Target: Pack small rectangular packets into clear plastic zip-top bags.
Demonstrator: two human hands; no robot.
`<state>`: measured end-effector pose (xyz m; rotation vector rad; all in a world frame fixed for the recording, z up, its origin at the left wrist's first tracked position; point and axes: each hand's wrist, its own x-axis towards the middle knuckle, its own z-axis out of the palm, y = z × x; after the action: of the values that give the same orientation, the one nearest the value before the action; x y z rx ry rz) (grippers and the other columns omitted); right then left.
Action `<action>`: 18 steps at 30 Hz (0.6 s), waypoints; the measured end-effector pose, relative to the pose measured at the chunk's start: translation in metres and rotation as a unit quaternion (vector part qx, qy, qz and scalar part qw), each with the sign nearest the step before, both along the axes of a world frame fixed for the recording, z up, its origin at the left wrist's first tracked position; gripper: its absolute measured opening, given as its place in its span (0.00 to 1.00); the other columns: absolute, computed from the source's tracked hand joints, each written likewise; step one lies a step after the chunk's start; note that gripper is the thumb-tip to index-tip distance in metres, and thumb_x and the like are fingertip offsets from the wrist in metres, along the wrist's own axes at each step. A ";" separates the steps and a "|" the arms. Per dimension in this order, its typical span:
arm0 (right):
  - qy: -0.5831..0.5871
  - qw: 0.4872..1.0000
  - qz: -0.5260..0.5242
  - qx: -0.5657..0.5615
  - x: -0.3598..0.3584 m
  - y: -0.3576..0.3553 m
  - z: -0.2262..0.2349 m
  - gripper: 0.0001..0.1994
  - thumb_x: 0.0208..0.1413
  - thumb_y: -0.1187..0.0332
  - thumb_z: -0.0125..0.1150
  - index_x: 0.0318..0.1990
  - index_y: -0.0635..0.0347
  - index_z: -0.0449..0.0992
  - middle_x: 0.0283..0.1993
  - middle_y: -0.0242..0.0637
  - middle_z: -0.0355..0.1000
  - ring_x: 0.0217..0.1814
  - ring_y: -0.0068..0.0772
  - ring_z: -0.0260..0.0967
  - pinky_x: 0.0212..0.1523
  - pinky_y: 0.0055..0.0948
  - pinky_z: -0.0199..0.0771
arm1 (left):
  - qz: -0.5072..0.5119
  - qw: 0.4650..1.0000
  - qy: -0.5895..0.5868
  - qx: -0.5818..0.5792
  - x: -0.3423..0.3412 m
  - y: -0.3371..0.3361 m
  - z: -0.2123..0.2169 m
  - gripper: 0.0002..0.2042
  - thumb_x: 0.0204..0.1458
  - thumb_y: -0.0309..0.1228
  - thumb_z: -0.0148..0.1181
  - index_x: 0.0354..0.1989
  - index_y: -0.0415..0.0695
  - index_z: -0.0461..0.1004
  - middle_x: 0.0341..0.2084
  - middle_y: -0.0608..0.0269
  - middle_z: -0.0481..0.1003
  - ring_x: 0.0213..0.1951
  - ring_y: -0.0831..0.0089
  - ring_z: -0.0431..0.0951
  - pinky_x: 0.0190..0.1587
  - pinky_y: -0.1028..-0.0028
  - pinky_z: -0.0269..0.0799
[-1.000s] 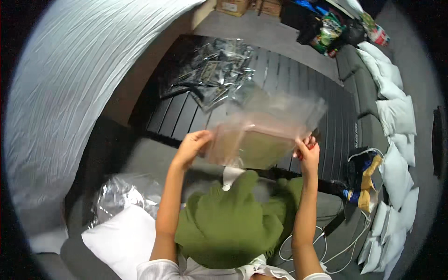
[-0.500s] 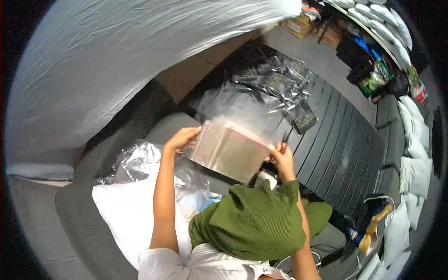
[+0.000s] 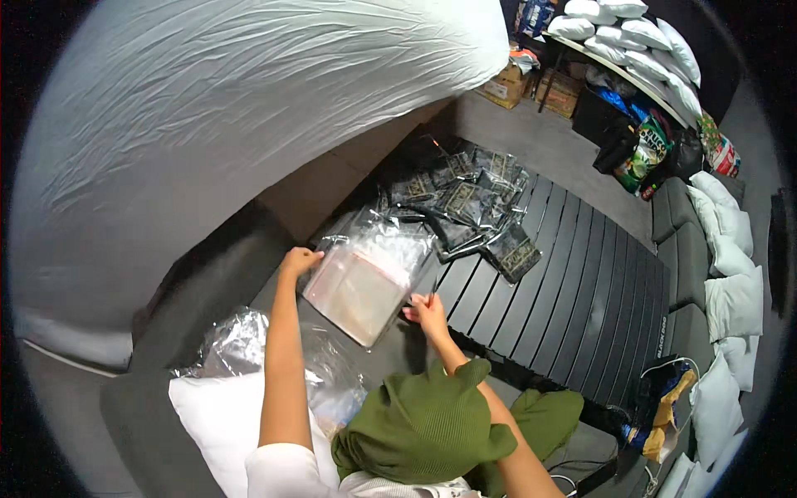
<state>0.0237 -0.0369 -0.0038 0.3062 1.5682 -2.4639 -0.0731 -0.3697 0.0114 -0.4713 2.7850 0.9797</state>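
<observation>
A stack of clear plastic bags (image 3: 353, 292) with pinkish edges lies tilted in front of me, over the near left end of the slatted black table (image 3: 564, 274). My left hand (image 3: 300, 261) pinches its upper left edge. At its right side is my right hand (image 3: 427, 315), fingers curled, with a slim dark pointed tool (image 3: 433, 285) sticking up from them; its exact kind is unclear. Whether these fingers also touch the bags I cannot tell. Beyond the stack, several black items in clear packaging (image 3: 469, 203) are heaped on the table.
Crumpled clear plastic (image 3: 237, 344) and a white pillow (image 3: 212, 407) lie at my left. Green cloth (image 3: 415, 423) covers my lap. A large whitish draped sheet (image 3: 249, 108) fills the upper left. White cushions (image 3: 730, 303) line the sofa at right; boxes (image 3: 506, 85) stand at the back.
The bag stack has moved left and lower, and both hands have shifted left with it. My right hand no longer grips its right corner as plainly. The view has turned slightly.
</observation>
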 end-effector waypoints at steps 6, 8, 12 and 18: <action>-0.036 0.984 0.107 0.141 0.061 0.029 0.001 0.11 0.55 0.67 0.52 0.35 0.57 0.56 0.30 0.35 0.67 0.17 0.18 0.57 0.19 0.21 0.65 | 0.081 0.981 0.173 0.008 0.024 -0.032 -0.009 0.29 0.44 0.56 0.55 0.38 0.37 0.73 0.34 0.50 0.75 0.38 0.57 0.74 0.43 0.66 0.66; -0.051 0.972 0.115 0.197 0.066 0.059 -0.022 0.11 0.54 0.67 0.52 0.35 0.57 0.55 0.30 0.35 0.67 0.17 0.18 0.56 0.19 0.22 0.64 | 0.123 0.940 0.312 -0.054 0.023 0.023 -0.002 0.23 0.49 0.47 0.53 0.42 0.37 0.70 0.41 0.48 0.71 0.45 0.55 0.69 0.48 0.66 0.61; 0.073 0.949 0.068 0.299 0.065 0.067 -0.029 0.16 0.52 0.68 0.56 0.47 0.55 0.62 0.34 0.34 0.67 0.25 0.21 0.64 0.25 0.24 0.69 | -0.017 0.940 0.327 0.093 0.077 0.144 0.016 0.18 0.53 0.39 0.50 0.46 0.38 0.67 0.43 0.49 0.67 0.48 0.58 0.66 0.51 0.65 0.58; 0.019 0.994 0.025 -0.108 0.061 0.048 0.015 0.13 0.52 0.74 0.54 0.45 0.64 0.64 0.36 0.37 0.69 0.31 0.25 0.69 0.31 0.23 0.73 | 0.020 0.829 0.002 0.559 0.140 0.254 -0.016 0.23 0.52 0.30 0.54 0.56 0.38 0.57 0.40 0.58 0.70 0.37 0.76 0.70 0.36 0.80 0.68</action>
<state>0.0847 0.0114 0.0108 0.1842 1.2886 -2.5836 0.0667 -0.1159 -0.0043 -0.3063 1.6864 2.2844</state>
